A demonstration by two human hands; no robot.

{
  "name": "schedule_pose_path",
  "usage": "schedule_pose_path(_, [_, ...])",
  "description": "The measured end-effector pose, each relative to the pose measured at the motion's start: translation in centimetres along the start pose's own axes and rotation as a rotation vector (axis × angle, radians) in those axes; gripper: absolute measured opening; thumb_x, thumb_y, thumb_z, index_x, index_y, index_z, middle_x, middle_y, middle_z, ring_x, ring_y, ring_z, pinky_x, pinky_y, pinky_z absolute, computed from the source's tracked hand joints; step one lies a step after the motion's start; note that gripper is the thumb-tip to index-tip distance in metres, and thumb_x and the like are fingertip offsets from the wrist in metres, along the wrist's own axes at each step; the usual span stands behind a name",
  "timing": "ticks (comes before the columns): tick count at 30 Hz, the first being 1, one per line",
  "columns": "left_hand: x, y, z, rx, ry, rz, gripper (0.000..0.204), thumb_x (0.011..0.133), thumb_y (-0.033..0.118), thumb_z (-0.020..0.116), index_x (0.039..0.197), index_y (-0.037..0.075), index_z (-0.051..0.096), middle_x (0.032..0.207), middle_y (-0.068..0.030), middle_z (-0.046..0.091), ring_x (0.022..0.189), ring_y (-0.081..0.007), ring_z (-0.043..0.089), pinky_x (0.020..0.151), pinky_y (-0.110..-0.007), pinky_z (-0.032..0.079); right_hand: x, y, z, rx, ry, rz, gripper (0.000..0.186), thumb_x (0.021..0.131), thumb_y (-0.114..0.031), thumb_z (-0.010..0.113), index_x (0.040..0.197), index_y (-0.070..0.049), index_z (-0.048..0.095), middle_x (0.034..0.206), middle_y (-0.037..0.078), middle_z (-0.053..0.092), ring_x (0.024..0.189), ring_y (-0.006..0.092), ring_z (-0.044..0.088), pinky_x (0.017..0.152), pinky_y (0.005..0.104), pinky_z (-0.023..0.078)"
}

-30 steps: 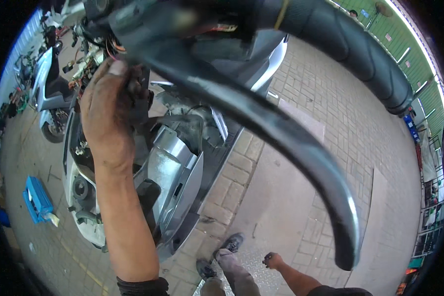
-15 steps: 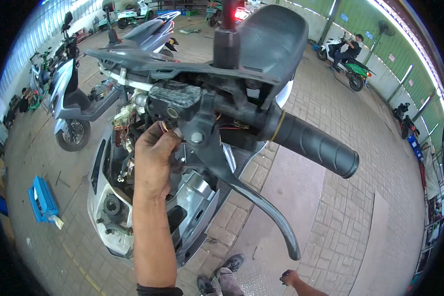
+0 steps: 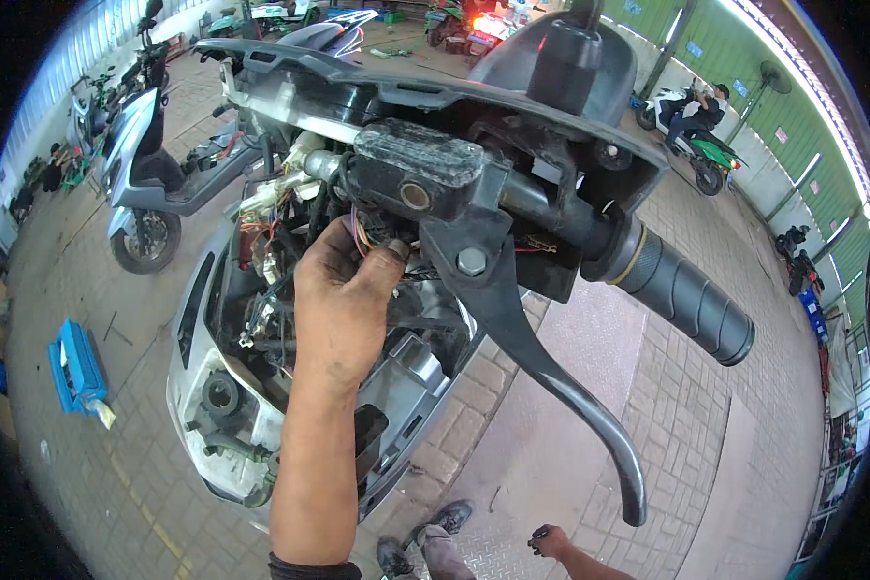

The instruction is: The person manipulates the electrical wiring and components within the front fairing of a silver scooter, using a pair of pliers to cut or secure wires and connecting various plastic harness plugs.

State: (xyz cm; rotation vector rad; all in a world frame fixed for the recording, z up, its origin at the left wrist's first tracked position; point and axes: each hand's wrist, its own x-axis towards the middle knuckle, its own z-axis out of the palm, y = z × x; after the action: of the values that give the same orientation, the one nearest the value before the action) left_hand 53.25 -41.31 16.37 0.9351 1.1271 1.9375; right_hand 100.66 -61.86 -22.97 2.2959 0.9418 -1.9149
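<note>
Coloured wires [image 3: 360,235] run in a thin bundle beneath the black reservoir [image 3: 420,159] on the handlebar [image 3: 527,198] of a partly stripped scooter [image 3: 251,466], left of the brake lever [image 3: 556,372]. That reservoir is a boxy, dusty container with a round port in its side; its contents cannot be seen. Lower down, the open front of the scooter holds more cables and a dark round fitting [image 3: 220,391]. On the paved floor, well apart at the left, lies a blue box [image 3: 81,362] with a pale scrap [image 3: 103,415] at its near end; what it contains is too small to tell.

The left hand [image 3: 343,311] is raised, back showing, its grip nearly closed: thumb and curled fingers draw in around the wires, which pass between them. The right hand [image 3: 551,541] is low, near the shoes [image 3: 447,516], fingers curled; something dark shows at their tips, but I cannot tell how tight that grip is or whether it holds anything.

Some left fingertips and the wires' lower ends are hidden by the hand. A black mirror stem [image 3: 564,70] is cut off above, both forearms below.
</note>
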Motion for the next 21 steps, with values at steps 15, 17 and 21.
schedule_pose_path(15, [0.2, -0.8, -1.6, -0.292, -0.018, -0.092, 0.016, 0.085, 0.009, 0.056, 0.094, -0.004, 0.059, 0.079, -0.0037, 0.059, 0.072, -0.0093, 0.052, 0.068, -0.022, 0.041, 1.8, 3.6, -4.9, -0.471, -0.053, -0.223, 0.03, 0.073, -0.014, 0.069, 0.096, 0.001, 0.056, 0.077, 0.013, 0.063, 0.058, 0.0206, 0.063, 0.049, 0.0303, 0.05])
schedule_pose_path(17, [0.1, -0.5, -2.0, -0.292, -0.032, -0.094, 0.018, 0.086, 0.009, 0.055, 0.096, -0.005, 0.059, 0.081, -0.0045, 0.06, 0.072, -0.0099, 0.052, 0.069, -0.022, 0.041, 0.9, 0.7, -3.1, -0.339, 0.028, 0.025, 0.029, 0.076, -0.022, 0.065, 0.095, -0.001, 0.057, 0.088, 0.014, 0.063, 0.061, 0.0227, 0.063, 0.056, 0.0321, 0.053])
schedule_pose_path(21, [-0.1, -1.1, -1.9, -0.273, -0.047, -0.069, 0.019, 0.086, 0.009, 0.055, 0.098, -0.006, 0.059, 0.085, -0.0055, 0.061, 0.074, -0.01, 0.052, 0.07, -0.022, 0.041, -1.5, -3.4, -1.8, -0.316, -0.025, 0.031, 0.032, 0.074, -0.019, 0.069, 0.094, 0.001, 0.056, 0.077, 0.014, 0.063, 0.062, 0.0212, 0.064, 0.052, 0.0315, 0.052])
